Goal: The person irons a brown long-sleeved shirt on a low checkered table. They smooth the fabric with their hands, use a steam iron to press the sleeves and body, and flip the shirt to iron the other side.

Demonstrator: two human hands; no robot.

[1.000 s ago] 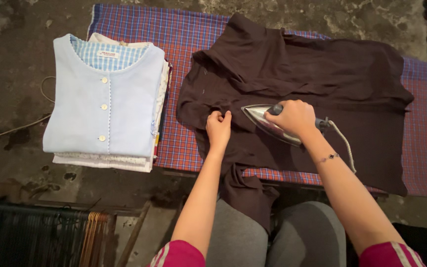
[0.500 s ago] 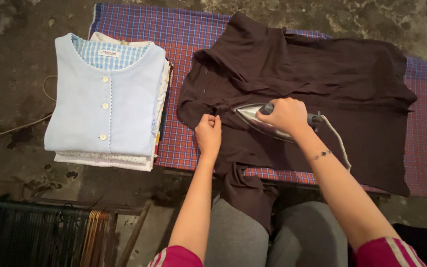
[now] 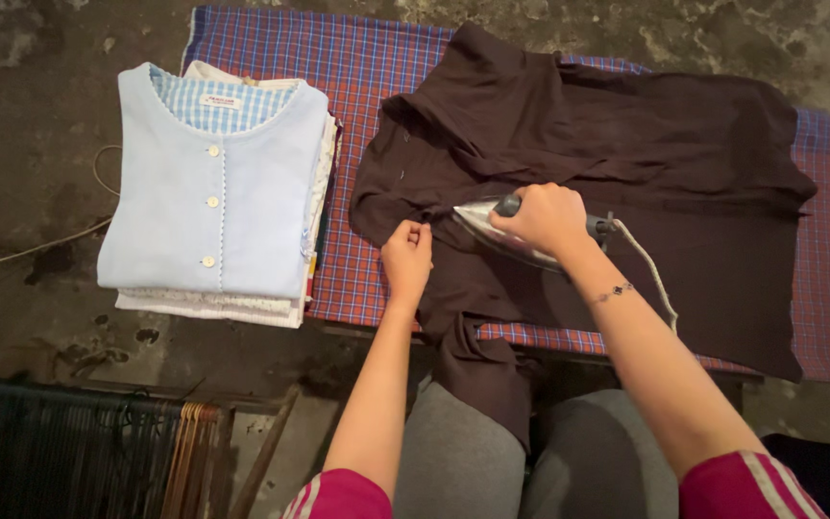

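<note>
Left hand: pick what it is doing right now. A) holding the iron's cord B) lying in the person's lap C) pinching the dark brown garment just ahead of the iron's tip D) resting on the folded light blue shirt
C: the left hand is closed on a fold of the dark brown garment beside the tip of the iron, which the right hand holds by the handle.
</note>
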